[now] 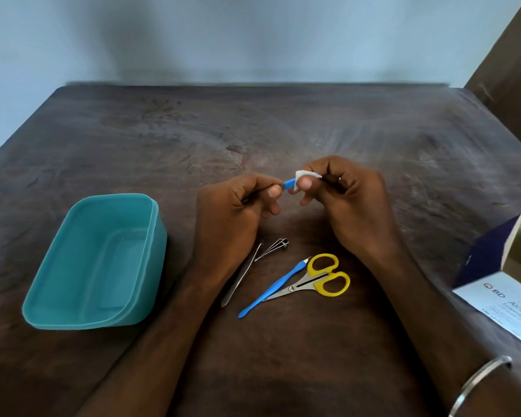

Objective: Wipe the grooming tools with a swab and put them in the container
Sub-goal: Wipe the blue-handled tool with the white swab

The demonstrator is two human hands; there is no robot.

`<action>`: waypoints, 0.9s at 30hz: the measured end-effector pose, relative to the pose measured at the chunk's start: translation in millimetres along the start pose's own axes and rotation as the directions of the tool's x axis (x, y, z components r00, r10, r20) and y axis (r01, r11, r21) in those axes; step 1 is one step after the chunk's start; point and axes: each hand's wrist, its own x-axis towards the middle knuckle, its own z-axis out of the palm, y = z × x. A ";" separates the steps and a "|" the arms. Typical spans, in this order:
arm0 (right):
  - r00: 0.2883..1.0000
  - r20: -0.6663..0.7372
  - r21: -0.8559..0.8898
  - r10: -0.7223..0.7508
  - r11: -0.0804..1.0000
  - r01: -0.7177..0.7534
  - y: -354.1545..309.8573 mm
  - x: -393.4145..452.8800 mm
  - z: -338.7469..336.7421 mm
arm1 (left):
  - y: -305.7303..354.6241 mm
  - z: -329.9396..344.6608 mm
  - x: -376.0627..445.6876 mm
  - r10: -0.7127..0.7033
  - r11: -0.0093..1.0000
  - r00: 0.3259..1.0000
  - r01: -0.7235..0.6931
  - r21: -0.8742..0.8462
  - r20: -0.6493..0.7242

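My left hand [238, 203] grips a small blue-handled tool [289, 184] above the table; only a short blue piece shows between my fingers. My right hand [346, 191] pinches a white swab [301, 176] folded around the tool's right end. Below my hands lie a metal file [241, 275], a nail clipper [274, 248], a second blue-handled tool [271, 288] and yellow-handled scissors [319, 279]. The teal container [151, 245] stands at the left and holds nothing.
A swab box [506, 299] with a blue and white label sits at the right table edge, its flap up. The dark brown table [253, 130] runs back to a pale wall. A metal bangle [478, 383] circles my right wrist.
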 end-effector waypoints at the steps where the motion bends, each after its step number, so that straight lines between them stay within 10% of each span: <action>1: 1.000 -0.001 -0.008 -0.009 1.000 0.009 0.3 0.6 -0.5 | 0.1 0.0 0.0 -0.004 1.000 1.000 0.004 -0.004 -0.002; 27: 0.998 -0.055 -0.109 -0.020 0.994 0.014 -2.8 -0.4 1.7 | 2.8 -2.8 -0.6 -0.152 0.963 0.981 0.174 -0.205 0.117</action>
